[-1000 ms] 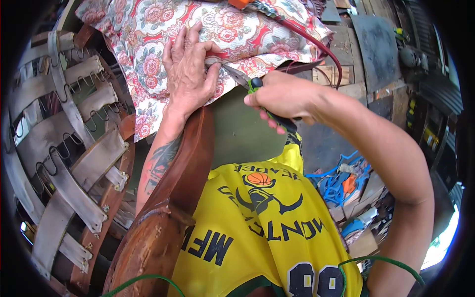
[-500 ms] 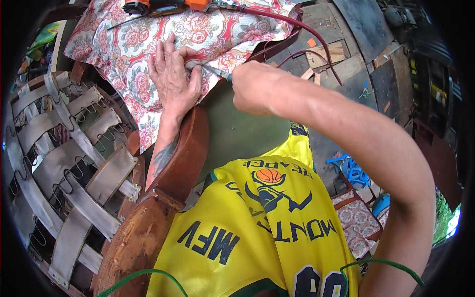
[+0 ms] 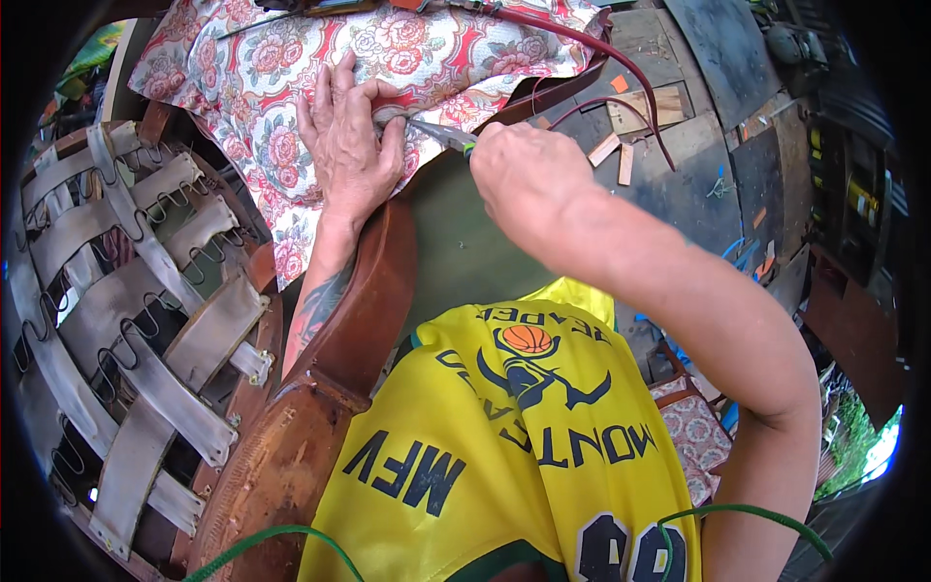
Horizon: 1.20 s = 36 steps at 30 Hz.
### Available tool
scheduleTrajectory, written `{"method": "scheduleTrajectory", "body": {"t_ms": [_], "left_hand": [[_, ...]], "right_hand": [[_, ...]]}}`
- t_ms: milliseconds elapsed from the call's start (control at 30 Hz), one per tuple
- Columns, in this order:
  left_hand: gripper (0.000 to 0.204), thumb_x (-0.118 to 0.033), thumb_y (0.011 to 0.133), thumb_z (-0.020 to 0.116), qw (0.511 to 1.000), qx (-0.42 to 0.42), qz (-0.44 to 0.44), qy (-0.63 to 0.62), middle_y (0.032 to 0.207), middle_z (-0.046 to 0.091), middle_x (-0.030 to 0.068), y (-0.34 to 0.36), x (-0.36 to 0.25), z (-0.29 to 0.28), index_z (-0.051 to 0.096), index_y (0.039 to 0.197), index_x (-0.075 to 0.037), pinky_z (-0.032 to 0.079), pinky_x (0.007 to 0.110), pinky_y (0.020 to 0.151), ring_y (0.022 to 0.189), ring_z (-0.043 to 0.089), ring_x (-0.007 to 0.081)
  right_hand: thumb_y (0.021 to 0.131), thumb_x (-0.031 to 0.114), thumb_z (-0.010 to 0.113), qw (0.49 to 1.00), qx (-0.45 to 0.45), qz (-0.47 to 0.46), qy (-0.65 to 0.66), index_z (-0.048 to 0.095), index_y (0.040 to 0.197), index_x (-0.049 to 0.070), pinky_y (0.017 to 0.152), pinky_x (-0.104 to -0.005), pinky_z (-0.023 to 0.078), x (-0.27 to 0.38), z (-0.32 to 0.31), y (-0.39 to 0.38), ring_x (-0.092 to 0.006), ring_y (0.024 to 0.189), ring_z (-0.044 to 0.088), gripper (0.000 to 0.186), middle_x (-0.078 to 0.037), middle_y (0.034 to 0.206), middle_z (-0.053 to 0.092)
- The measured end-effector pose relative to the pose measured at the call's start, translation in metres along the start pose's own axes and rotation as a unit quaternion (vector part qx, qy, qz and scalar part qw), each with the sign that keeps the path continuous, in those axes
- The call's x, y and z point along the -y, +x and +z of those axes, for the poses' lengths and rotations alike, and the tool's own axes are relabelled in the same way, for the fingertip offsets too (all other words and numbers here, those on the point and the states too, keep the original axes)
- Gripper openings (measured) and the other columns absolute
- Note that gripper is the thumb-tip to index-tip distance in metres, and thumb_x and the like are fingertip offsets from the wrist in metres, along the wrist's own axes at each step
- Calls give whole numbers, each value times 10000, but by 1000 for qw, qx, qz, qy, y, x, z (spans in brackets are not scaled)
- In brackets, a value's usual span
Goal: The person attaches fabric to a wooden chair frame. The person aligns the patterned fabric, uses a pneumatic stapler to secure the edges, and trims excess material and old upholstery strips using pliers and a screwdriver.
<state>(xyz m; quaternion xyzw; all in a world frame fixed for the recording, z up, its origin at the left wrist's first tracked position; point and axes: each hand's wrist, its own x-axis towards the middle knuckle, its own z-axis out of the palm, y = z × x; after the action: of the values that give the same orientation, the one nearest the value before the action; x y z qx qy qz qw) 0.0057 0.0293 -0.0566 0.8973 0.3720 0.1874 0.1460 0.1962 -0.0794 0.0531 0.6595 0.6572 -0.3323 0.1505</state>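
My left hand (image 3: 354,160) lies spread on a floral red-and-white fabric (image 3: 262,107), its fingers stretched over the cloth and its thumb beside a greyish fold. Gripped in my right hand (image 3: 529,179) is what looks like a pair of pliers (image 3: 444,134), with grey metal jaws and a bit of green and black handle showing. The jaw tips meet the fabric close to my left thumb; whether they are closed on it I cannot tell. The fabric drapes over a seat beside a curved brown wooden armrest (image 3: 383,262).
A wooden frame with woven grey straps (image 3: 184,320) and wire springs stands at the left. An orange-and-black tool partly shows at the top edge, with a red hose (image 3: 621,73) trailing right. Wood offcuts (image 3: 626,163) lie on the floor. A yellow jersey (image 3: 504,407) covers my lap.
My right hand has shifted slightly right, showing more of the pliers, and my right elbow has come inward. My left hand keeps its place on the fabric. The whole view has shifted a little.
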Motion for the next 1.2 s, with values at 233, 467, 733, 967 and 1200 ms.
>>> {"method": "scheduleTrajectory", "body": {"t_ms": [233,467,733,967,1200], "left_hand": [[424,-154,858,777,1000,1,-1,-14,1688,462,146,3,-4,0,626,1253,-188,105,602,1314,1609,331,404],[394,-149,867,761,1000,7,-16,-7,1690,456,138,4,-5,-6,650,1242,-185,115,590,1314,1604,339,393],[416,-158,869,794,1000,22,-15,-15,1701,457,152,5,-7,-6,659,1263,-172,125,571,1311,1612,332,399],[388,-155,871,769,999,6,-16,-50,1669,493,143,1,-2,-12,682,1249,-186,100,580,1317,1605,345,381],[329,-103,861,749,998,33,27,-39,1606,566,148,1,0,-22,743,1181,-180,182,626,1302,1558,424,400]], "right_hand": [[1087,302,633,811,294,133,488,662,1147,-93,648,-416,671,-51,-43,28,-287,737,778,400,-191,952,753],[1095,343,649,560,426,136,697,680,1073,-17,628,-416,678,-90,-9,47,-224,695,768,362,-109,831,743],[999,206,625,882,303,76,351,730,897,-85,735,-460,651,-43,-49,31,-301,806,792,326,-220,868,765],[1020,195,613,973,159,42,161,776,1045,-96,919,-543,604,-32,-51,-2,-477,1021,754,334,-348,1029,750],[1075,301,639,884,240,86,393,695,1039,-105,762,-447,638,-48,-23,13,-324,828,785,411,-252,893,760]]}}
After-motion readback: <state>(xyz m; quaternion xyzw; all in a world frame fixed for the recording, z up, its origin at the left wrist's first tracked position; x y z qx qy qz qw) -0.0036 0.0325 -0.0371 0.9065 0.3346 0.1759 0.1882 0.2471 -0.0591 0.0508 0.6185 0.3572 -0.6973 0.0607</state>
